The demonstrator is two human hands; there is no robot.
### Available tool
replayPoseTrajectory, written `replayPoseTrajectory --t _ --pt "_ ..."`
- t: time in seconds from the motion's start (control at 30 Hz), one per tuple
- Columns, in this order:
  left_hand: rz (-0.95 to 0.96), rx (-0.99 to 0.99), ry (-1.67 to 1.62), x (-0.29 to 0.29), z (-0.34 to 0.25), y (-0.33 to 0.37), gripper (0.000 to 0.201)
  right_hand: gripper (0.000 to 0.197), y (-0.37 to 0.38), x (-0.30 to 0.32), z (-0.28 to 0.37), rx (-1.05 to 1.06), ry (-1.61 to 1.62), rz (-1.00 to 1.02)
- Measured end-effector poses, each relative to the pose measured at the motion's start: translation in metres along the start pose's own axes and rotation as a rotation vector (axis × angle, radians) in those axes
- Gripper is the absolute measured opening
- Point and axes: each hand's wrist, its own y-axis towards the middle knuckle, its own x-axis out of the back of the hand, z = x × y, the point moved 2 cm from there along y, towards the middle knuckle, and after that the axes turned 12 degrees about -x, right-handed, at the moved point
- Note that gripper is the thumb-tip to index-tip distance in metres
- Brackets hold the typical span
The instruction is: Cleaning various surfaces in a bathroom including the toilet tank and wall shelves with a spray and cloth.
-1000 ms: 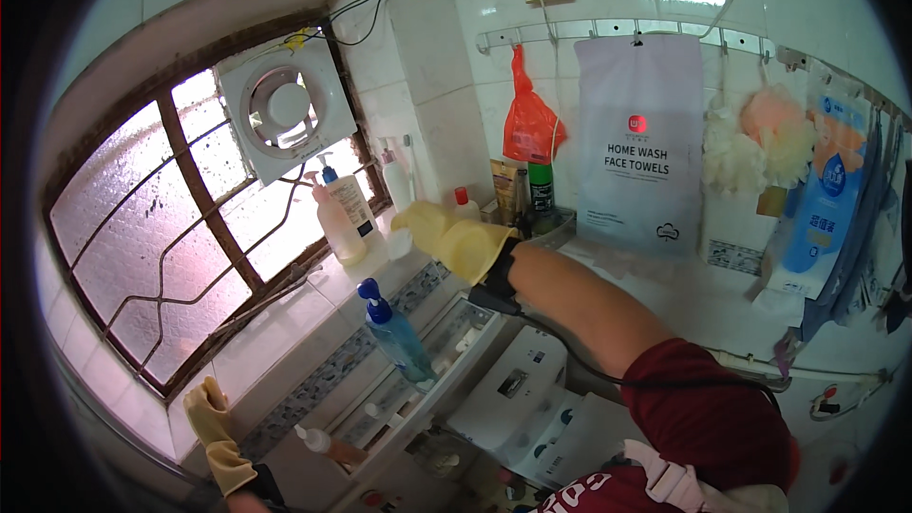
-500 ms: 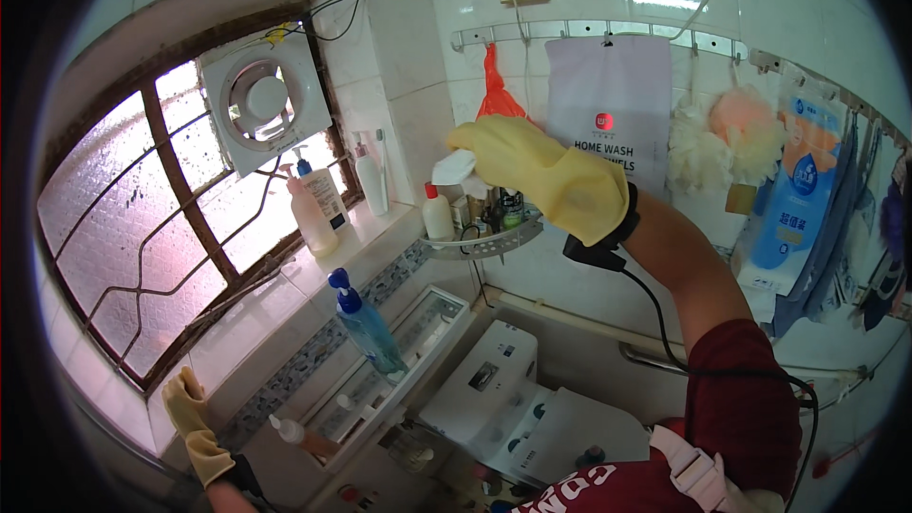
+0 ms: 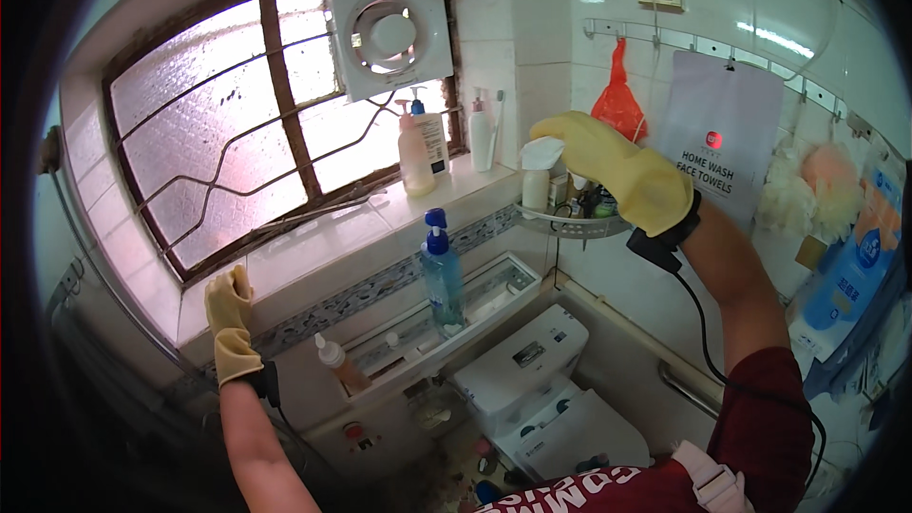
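My right hand (image 3: 622,166), in a yellow rubber glove, reaches out over the corner shelf (image 3: 581,227). Its fingers close on a small white piece (image 3: 542,152) that looks like a soft cloth, though the glove hides part of it. Just behind and below that is a white bottle (image 3: 535,192), its top covered by the white piece. Small bottles and jars (image 3: 598,204) crowd the shelf under the glove. At the left, my left hand (image 3: 229,300), also gloved, is curled into a fist against the window sill's edge; nothing shows in it.
On the sill (image 3: 361,218) stand a pink pump bottle (image 3: 415,157) and a white tube (image 3: 482,138). A blue bottle (image 3: 443,285) and a pump bottle (image 3: 340,364) occupy the lower ledge. Below is a white toilet (image 3: 522,356). A red bag (image 3: 619,100) and towel pack (image 3: 722,123) hang from hooks.
The view has swung left, so the scene sits further right and more of my left forearm shows. My right hand keeps the white piece by the white bottle, now covering its red cap.
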Motion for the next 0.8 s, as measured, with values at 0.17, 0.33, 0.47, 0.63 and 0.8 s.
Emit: replayPoseTrajectory --t 0.17,0.33,0.47,0.63,0.8 --pt "0.011 0.027 -0.002 -0.001 0.003 -0.001 0.031 0.045 0.033 -0.059 -0.003 0.013 0.046 0.047" --pt "-0.016 -0.013 0.029 0.002 -0.009 0.005 0.035 0.047 0.056 -0.128 -0.025 0.171 0.066 -0.192" --pt "-0.039 -0.014 0.037 0.004 -0.010 0.005 0.034 0.036 0.068 -0.154 -0.012 -0.030 0.325 -0.115" --pt "-0.008 -0.018 0.045 0.007 -0.008 0.000 0.030 0.032 0.069 -0.198 0.001 -0.171 0.300 0.058" --pt "-0.033 -0.022 0.050 0.006 -0.016 0.008 0.027 0.034 0.065 -0.241 -0.011 0.188 -0.047 -0.038"
